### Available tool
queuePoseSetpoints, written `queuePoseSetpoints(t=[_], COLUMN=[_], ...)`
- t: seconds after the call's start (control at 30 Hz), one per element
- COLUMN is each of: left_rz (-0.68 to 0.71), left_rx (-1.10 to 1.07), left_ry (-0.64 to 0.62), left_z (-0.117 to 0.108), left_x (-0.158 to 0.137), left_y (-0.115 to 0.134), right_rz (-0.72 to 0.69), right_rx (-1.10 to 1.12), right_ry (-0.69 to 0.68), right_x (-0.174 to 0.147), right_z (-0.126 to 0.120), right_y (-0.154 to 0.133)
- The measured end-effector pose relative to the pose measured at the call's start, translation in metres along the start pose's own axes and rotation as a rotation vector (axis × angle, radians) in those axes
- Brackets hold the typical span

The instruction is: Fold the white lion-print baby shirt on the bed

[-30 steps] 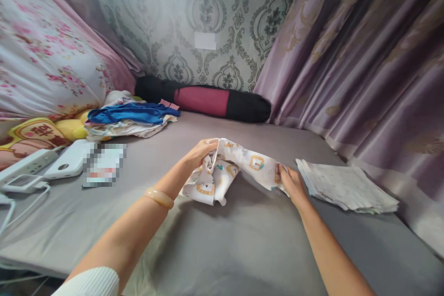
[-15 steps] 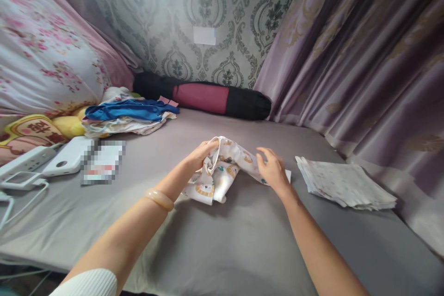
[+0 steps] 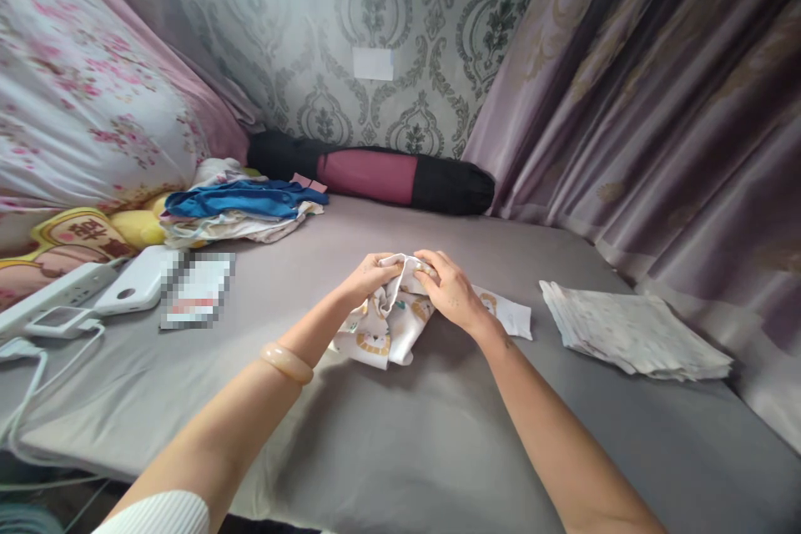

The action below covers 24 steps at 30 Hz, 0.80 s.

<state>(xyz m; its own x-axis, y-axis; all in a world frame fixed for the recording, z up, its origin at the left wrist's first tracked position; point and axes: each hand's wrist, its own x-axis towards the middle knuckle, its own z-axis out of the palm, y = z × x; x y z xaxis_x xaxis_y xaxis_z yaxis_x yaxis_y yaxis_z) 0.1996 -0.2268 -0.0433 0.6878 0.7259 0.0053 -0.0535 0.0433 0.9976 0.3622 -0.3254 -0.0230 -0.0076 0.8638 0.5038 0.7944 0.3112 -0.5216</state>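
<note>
A white baby garment [image 3: 410,319] printed with lion faces and green bits lies bunched on the grey bed sheet, its upper edge lifted. My left hand [image 3: 374,277] is closed on the raised edge, thumb on top. Close beside it, my right hand [image 3: 451,288] pinches the same edge, fingers curled over the cloth. One sleeve-like end of the garment sticks out to the right beyond my right wrist, lying on the sheet. Parts of the cloth are hidden behind both hands.
A folded stack of pale cloths [image 3: 635,329] lies at the right. Back left is a clothes pile with a blue garment [image 3: 244,198]. A black and maroon roll bag [image 3: 369,175] rests along the wall. A power strip [image 3: 62,300], white device [image 3: 134,284] and blurred packet [image 3: 198,290] sit left.
My right hand has moved left from the outstretched end to the raised edge and closed on it beside my left hand. The left hand keeps its hold.
</note>
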Motion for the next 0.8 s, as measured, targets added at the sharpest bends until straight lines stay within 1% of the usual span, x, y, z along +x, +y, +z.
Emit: queuePoseSetpoints(t=[0.13,0.23,0.43,0.5,0.6,0.63,0.67,0.73,0.8], left_rz=[0.021,0.014,-0.117,-0.133,-0.090,-0.060,-0.020,0.090,0.202], left_rx=[0.063,0.079,0.184,0.182,0.188,0.203,0.229,0.327,0.470], left_ry=[0.009,-0.024,-0.072,-0.093,-0.076,-0.038,0.029,0.242,0.460], left_z=[0.003,0.005,-0.005,-0.009,-0.010,-0.009,-0.007,0.000,0.009], left_x=[0.002,0.001,-0.009,-0.013,-0.022,-0.025,-0.028,-0.034,-0.042], left_y=[-0.003,-0.002,-0.002,0.001,0.008,0.011,0.013,0.016,0.016], right_rz=[0.009,0.032,0.090,0.104,0.122,0.126,0.129,0.137,0.150], right_rx=[-0.062,-0.113,-0.175,-0.173,-0.180,-0.185,-0.191,-0.211,-0.241], right_ry=[-0.037,-0.052,-0.069,-0.057,0.003,0.024,0.042,0.068,0.086], right_x=[-0.004,-0.006,-0.007,-0.007,-0.007,-0.006,-0.006,-0.004,-0.003], right_z=[-0.007,-0.012,-0.020,-0.021,-0.021,-0.020,-0.019,-0.017,-0.015], right_y=[-0.004,-0.004,-0.003,-0.002,0.001,0.002,0.003,0.006,0.007])
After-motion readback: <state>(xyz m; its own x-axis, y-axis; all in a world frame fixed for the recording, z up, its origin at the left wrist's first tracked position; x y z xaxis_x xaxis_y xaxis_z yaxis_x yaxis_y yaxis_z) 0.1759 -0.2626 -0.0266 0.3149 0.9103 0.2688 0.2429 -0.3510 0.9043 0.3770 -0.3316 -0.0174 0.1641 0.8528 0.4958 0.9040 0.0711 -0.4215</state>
